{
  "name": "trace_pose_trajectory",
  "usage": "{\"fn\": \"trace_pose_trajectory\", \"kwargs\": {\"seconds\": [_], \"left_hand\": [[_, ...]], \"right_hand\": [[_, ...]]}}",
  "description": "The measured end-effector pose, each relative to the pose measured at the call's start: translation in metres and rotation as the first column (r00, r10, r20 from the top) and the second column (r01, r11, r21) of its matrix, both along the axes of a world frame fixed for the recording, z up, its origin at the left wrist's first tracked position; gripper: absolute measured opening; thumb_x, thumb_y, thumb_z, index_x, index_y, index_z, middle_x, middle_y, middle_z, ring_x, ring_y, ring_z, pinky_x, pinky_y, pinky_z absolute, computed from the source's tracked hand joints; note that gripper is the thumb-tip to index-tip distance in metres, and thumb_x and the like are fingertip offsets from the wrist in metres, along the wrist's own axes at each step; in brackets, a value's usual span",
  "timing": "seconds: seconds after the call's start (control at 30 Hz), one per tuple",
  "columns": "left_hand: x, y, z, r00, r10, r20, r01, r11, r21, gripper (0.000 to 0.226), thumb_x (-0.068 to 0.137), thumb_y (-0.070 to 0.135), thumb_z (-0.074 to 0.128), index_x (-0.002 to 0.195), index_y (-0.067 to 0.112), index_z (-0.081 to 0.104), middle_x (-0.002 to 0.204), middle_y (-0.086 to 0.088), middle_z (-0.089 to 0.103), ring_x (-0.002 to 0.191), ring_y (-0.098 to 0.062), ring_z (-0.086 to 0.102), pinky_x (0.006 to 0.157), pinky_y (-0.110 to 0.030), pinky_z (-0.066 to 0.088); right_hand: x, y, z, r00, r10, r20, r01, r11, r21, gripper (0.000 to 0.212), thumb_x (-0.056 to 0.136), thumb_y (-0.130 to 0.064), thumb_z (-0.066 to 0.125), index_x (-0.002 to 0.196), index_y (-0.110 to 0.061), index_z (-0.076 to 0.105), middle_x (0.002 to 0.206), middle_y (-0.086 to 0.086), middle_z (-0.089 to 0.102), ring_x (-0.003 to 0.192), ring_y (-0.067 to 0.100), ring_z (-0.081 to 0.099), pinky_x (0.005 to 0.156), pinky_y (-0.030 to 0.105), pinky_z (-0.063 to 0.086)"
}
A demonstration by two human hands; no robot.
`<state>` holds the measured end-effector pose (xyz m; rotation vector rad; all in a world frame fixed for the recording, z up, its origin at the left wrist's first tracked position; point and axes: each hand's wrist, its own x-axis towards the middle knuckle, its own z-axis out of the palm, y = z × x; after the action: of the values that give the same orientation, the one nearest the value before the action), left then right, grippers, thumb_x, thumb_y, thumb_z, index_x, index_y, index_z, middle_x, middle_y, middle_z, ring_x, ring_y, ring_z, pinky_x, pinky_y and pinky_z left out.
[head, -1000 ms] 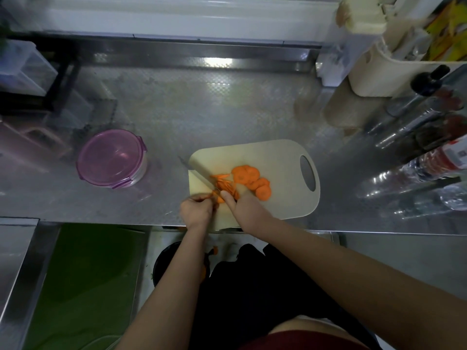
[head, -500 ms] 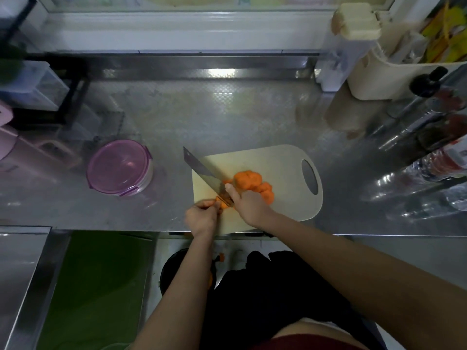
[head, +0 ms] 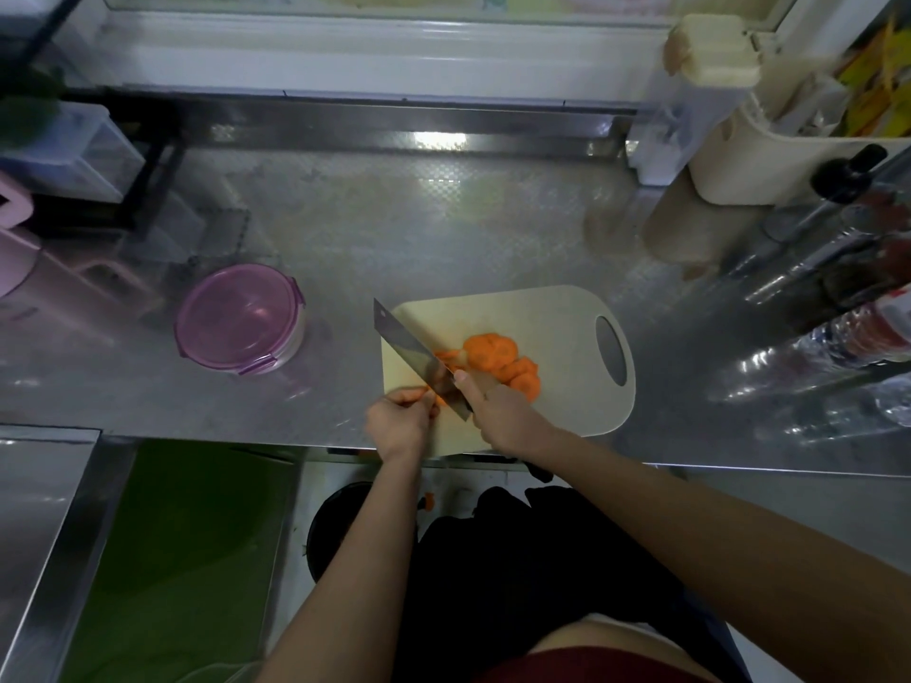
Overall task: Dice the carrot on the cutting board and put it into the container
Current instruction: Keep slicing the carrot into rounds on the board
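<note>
The cutting board [head: 552, 317] lies at the near edge of the counter [head: 443, 224], about halfway along it. On the board there is a small heap of carrot rounds [head: 498, 357], flat and orange, leaning on each other. They are slices, not little cubes.

The right hand [head: 498, 411] has its fingers wrapped tight round the handle of a big knife [head: 409, 350], and one finger lies along the top of the blade. The blade slants toward the far left corner of the board. The left hand [head: 399, 416] is at the near left corner of the board. Its fingers are bunched together and pinch a small carrot piece [head: 437, 399] right beside the blade.

The container [head: 292, 345] stands on the counter to the left of the board, apart from it. Its purple lid [head: 236, 317] is on. I can see through the lid, and no orange shows inside.

So I think the job is about halfway. The carrot is cut into rounds, and the cutting goes on. The rounds must be chopped small, the lid must come off, and all the bits must go into the container.
</note>
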<state>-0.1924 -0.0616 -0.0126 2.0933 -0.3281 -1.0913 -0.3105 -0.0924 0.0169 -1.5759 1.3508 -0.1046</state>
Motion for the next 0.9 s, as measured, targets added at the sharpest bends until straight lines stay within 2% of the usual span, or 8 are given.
{"fn": "trace_pose_trajectory", "kwargs": {"seconds": [0.07, 0.13, 0.23, 0.3, 0.4, 0.57, 0.73, 0.9], "left_hand": [[0.0, 0.0, 0.0, 1.0, -0.002, 0.006, 0.002, 1.0, -0.004, 0.024, 0.08, 0.011, 0.071, 0.059, 0.022, 0.064, 0.06, 0.002, 0.064, 0.074, -0.023, 0.067, 0.082, -0.039, 0.055], [-0.001, 0.0, 0.0, 1.0, 0.002, 0.016, -0.002, 1.0, -0.001, 0.024, 0.079, 0.012, 0.071, 0.059, 0.023, 0.064, 0.06, 0.002, 0.065, 0.074, -0.023, 0.067, 0.082, -0.038, 0.055], [-0.003, 0.0, 0.004, 0.999, 0.014, 0.03, -0.013, 1.0, -0.008, 0.015, 0.081, 0.014, 0.07, 0.066, 0.018, 0.068, 0.066, -0.002, 0.068, 0.073, -0.018, 0.065, 0.077, -0.026, 0.052], [-0.003, 0.001, 0.007, 0.998, 0.015, 0.055, -0.015, 1.0, -0.005, 0.005, 0.082, 0.014, 0.068, 0.079, 0.012, 0.072, 0.075, -0.004, 0.069, 0.072, -0.013, 0.06, 0.067, -0.018, 0.042], [-0.004, 0.001, 0.006, 0.997, 0.018, 0.078, -0.018, 1.0, -0.007, 0.005, 0.081, 0.015, 0.069, 0.08, 0.011, 0.072, 0.077, -0.006, 0.069, 0.075, -0.014, 0.06, 0.068, -0.018, 0.04], [-0.004, -0.001, 0.005, 0.996, 0.009, 0.092, -0.01, 1.0, 0.01, 0.005, 0.081, 0.013, 0.068, 0.079, 0.01, 0.071, 0.078, -0.006, 0.069, 0.075, -0.013, 0.059, 0.07, -0.019, 0.04], [-0.001, -0.003, 0.003, 0.995, 0.0, 0.103, -0.004, 0.999, 0.039, 0.008, 0.08, 0.014, 0.069, 0.072, 0.014, 0.069, 0.079, -0.005, 0.07, 0.081, -0.016, 0.063, 0.074, -0.022, 0.045], [-0.002, -0.001, -0.001, 0.992, -0.026, 0.127, 0.02, 0.999, 0.047, 0.006, 0.079, 0.016, 0.07, 0.081, 0.011, 0.072, 0.087, -0.008, 0.072, 0.088, -0.02, 0.064, 0.081, -0.026, 0.048]], "right_hand": [[0.0, 0.001, -0.002, 0.999, -0.016, 0.028, 0.016, 1.0, 0.004, 0.029, 0.1, -0.041, 0.03, 0.077, -0.03, 0.044, 0.061, -0.012, 0.034, 0.056, 0.005, 0.035, 0.052, 0.017, 0.024], [-0.001, 0.003, 0.0, 0.999, 0.008, 0.048, -0.006, 1.0, -0.029, 0.02, 0.101, -0.036, 0.033, 0.096, -0.027, 0.051, 0.067, -0.012, 0.039, 0.071, 0.01, 0.043, 0.06, 0.02, 0.028], [-0.003, 0.008, 0.0, 0.994, -0.04, 0.099, 0.045, 0.998, -0.046, 0.032, 0.099, -0.04, 0.036, 0.116, -0.019, 0.052, 0.097, -0.001, 0.058, 0.095, 0.015, 0.052, 0.077, 0.021, 0.033], [-0.004, 0.012, -0.004, 0.996, -0.043, 0.082, 0.051, 0.994, -0.096, 0.041, 0.096, -0.046, 0.038, 0.125, -0.017, 0.048, 0.115, 0.004, 0.061, 0.107, 0.021, 0.056, 0.086, 0.027, 0.041], [-0.005, 0.015, -0.01, 0.999, -0.031, 0.039, 0.036, 0.992, -0.122, 0.044, 0.095, -0.047, 0.04, 0.126, -0.016, 0.045, 0.111, 0.01, 0.063, 0.106, 0.026, 0.059, 0.089, 0.034, 0.047], [0.001, 0.012, -0.013, 0.995, -0.096, 0.016, 0.097, 0.994, -0.058, 0.046, 0.094, -0.052, 0.04, 0.126, -0.018, 0.045, 0.117, 0.007, 0.061, 0.108, 0.026, 0.057, 0.088, 0.034, 0.045], [0.005, 0.011, -0.015, 0.993, -0.104, 0.055, 0.105, 0.994, -0.028, 0.048, 0.093, -0.049, 0.042, 0.123, -0.012, 0.049, 0.114, 0.007, 0.061, 0.105, 0.024, 0.059, 0.078, 0.027, 0.042], [0.007, 0.01, -0.016, 0.992, -0.114, 0.055, 0.115, 0.993, -0.021, 0.047, 0.094, -0.046, 0.043, 0.124, -0.01, 0.05, 0.116, 0.009, 0.061, 0.107, 0.026, 0.058, 0.083, 0.029, 0.044]]}}
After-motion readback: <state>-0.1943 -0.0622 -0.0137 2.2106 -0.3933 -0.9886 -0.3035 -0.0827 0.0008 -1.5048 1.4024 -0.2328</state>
